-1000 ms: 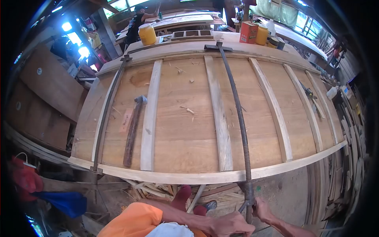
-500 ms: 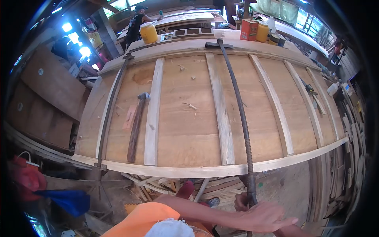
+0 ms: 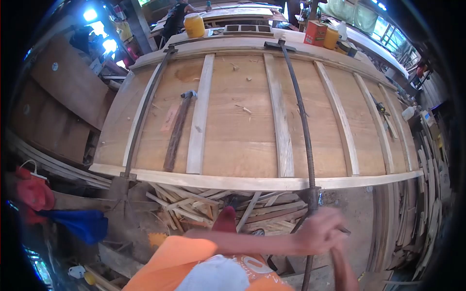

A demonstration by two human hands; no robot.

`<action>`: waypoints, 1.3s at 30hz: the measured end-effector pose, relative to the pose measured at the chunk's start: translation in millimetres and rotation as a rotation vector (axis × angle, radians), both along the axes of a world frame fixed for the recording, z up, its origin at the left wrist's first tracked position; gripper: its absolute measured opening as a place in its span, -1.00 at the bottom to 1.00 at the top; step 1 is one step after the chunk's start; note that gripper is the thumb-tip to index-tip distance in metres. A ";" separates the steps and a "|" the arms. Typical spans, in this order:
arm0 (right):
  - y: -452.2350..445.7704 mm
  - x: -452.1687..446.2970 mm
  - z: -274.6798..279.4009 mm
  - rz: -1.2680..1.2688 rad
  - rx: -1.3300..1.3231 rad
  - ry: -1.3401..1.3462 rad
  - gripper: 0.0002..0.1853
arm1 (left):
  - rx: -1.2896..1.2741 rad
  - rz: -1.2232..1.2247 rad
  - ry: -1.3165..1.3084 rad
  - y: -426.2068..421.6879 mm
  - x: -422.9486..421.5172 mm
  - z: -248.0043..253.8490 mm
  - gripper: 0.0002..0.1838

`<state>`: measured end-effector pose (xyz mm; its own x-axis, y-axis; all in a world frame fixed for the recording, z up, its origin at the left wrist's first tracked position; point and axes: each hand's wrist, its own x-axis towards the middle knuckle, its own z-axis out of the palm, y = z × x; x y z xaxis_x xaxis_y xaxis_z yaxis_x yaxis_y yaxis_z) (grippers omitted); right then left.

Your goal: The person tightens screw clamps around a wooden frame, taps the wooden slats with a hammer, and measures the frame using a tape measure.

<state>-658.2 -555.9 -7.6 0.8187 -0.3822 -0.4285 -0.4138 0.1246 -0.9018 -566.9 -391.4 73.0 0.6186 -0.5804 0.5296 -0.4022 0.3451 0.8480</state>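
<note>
My left hand (image 3: 313,234) is closed at the handle end of a long bar clamp (image 3: 305,121), just below the front edge of a wooden panel frame (image 3: 242,184). Close against it is my right hand (image 3: 336,239), also closed, its fingers partly hidden and blurred. A dark tip of the clamp handle (image 3: 344,230) sticks out beside the hands. The clamp spans the panel from front edge to far edge. A second bar clamp (image 3: 144,109) crosses the panel at the left. A hammer (image 3: 178,133) lies on the plywood between the second clamp and a pale batten (image 3: 200,116).
Scrap wood strips (image 3: 184,203) are heaped under the panel's front edge. Long boards (image 3: 388,228) stand at the right. A yellow tub (image 3: 194,25) and a red box (image 3: 315,33) sit beyond the panel. Another person (image 3: 175,19) is at a far table.
My hands have come together at the clamp handle; my left hand, stretched out before, is now closed. The view has shifted, so the panel appears higher in it.
</note>
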 end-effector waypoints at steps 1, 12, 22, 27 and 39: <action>-29.4 -8.8 22.7 -0.137 -0.214 0.101 -0.47 | 0.032 0.010 0.016 36.1 12.8 -22.1 -0.52; 38.6 49.6 166.6 0.630 -1.042 0.507 -0.49 | 0.291 -0.932 1.333 56.9 35.5 -94.1 -0.36; 30.1 54.5 152.4 0.724 -1.154 0.324 -0.57 | 0.265 -0.829 1.523 59.6 13.5 -100.6 -0.43; 4.5 45.2 102.3 0.631 -1.039 0.337 -0.61 | 0.318 -0.655 1.650 64.0 6.4 -43.1 -0.46; 9.9 10.9 -5.1 0.588 -0.647 0.074 -0.70 | -0.147 -0.470 1.845 26.0 -28.0 2.6 -0.50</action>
<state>-647.3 -546.0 -12.7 0.9380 -0.0934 -0.3337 -0.3105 -0.6542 -0.6897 -595.0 -365.4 75.5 0.2180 -0.8633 -0.4552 0.9706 0.2404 0.0088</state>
